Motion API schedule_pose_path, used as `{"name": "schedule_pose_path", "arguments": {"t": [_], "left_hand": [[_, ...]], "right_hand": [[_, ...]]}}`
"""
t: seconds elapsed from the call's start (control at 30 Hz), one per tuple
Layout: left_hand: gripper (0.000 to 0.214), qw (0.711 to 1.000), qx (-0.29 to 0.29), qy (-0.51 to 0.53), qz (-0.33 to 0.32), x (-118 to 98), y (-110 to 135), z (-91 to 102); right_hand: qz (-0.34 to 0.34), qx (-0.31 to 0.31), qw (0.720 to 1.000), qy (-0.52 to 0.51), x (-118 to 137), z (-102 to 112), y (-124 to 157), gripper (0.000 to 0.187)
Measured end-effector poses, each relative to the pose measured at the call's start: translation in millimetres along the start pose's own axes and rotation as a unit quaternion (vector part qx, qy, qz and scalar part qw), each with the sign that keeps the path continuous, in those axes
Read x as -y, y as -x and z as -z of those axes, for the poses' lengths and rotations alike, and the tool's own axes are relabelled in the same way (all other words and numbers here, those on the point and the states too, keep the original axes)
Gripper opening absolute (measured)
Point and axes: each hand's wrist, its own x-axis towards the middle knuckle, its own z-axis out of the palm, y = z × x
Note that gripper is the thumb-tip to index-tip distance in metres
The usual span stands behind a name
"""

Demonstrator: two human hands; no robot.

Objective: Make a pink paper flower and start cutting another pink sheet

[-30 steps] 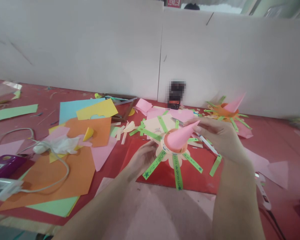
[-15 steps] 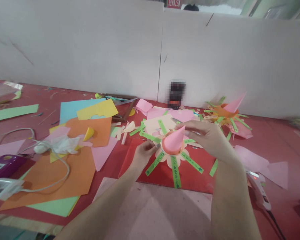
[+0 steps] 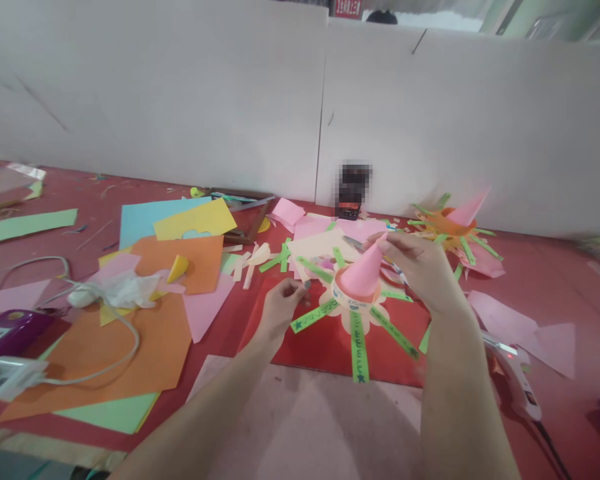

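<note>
A paper craft [image 3: 353, 293] hangs or rests over a red sheet [image 3: 310, 357]. Its pink cone [image 3: 364, 270] stands in an orange-lined ring with writing on the outside. Patterned green strips [image 3: 359, 347] spread from the ring, and scalloped cream paper shows underneath. My right hand [image 3: 413, 263] pinches the cone's tip and also has scissors [image 3: 353, 243] lying through its fingers, partly hidden. To the left, my left hand [image 3: 283, 303] is beside a green strip, its fingers loosely curled and slightly apart, with nothing visible in them.
A similar paper craft [image 3: 450, 223] sits back right. Coloured sheets [image 3: 155, 340] and a white cable [image 3: 135, 327] cover the left. A corded, pen-like tool [image 3: 520, 383] lies right. A pixelated dark object [image 3: 353, 190] leans against the white partition [image 3: 205, 100].
The paper craft has shifted right and tilted a little, with my right hand now at the cone's tip. My left hand has come away from the ring.
</note>
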Motion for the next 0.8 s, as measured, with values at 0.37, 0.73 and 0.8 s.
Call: {"name": "schedule_pose_path", "arguments": {"t": [0.37,0.73,0.8], "left_hand": [[0.023,0.968,0.015,0.252,0.010,-4.2,-1.9,3.7],[0.015,0.990,0.141,-0.009,-0.009,-4.0,5.7,-6.0],[0.019,0.985,0.158,-0.075,-0.014,-2.1,7.2,-7.9]], "right_hand": [[-0.004,-0.009,1.000,0.014,-7.9,10.5,1.1,0.024],[0.004,-0.002,1.000,-0.006,-3.2,6.8,0.8,0.023],[0.011,-0.007,1.000,0.000,-2.0,6.4,1.0,0.023]]}}
